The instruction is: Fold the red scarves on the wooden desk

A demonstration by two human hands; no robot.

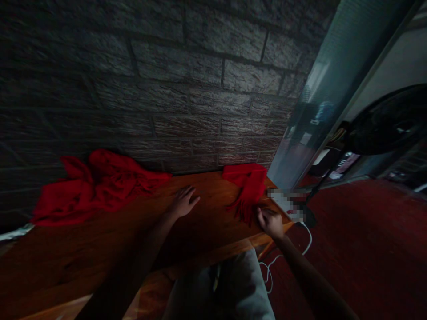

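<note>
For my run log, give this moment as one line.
left hand flat on brown wooden table | right hand curled at fringe of folded red fringed scarf | crumpled red cloth by brick wall

You are wearing the only camera on your head, and it is looking forward and down across the brown wooden surface toward the dark grey brick wall right behind it. It is sitting close in: your left hand and right hand are reaching up from the bottom edge into mid-frame. The view is tilting, so the surface is running slantwise and the dark red floor is filling the lower right.
</note>
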